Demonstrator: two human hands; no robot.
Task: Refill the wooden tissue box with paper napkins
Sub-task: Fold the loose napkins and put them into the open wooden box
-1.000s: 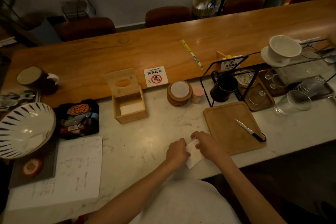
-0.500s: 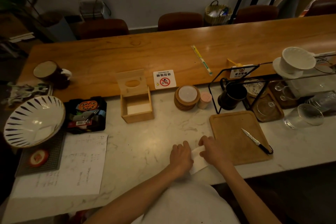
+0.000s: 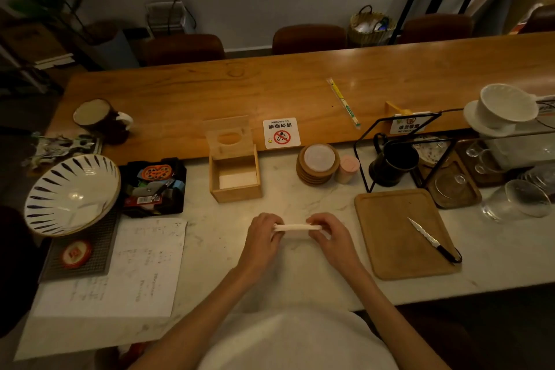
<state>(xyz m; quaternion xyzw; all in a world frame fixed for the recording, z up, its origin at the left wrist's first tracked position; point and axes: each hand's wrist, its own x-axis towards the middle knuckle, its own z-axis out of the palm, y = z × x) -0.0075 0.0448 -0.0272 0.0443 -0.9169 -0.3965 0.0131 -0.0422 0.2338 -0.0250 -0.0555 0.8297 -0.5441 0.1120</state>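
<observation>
The left hand [image 3: 260, 239] and right hand [image 3: 332, 239] each pinch one end of a thin white stack of paper napkins [image 3: 297, 227], held level above the pale marble surface [image 3: 210, 237]. The open wooden tissue box [image 3: 235, 173] stands ahead of the hands, slightly left. I would keep the edges even and lower the stack flat into it.

The box [image 3: 235, 173] was a small, light-wood cube standing upright on the pale marble counter, close against the edge of the raised wooden bar. Its hinged lid [image 3: 228, 137], pierced by an oval slot, stood open and leaned back toward the bar. A low white stack of napkins lay on the box floor, leaving most of the interior unfilled. Nearer the viewer, well apart from the box, a thin white napkin stack [image 3: 296, 227] was held level and edge-on above the counter.
</observation>
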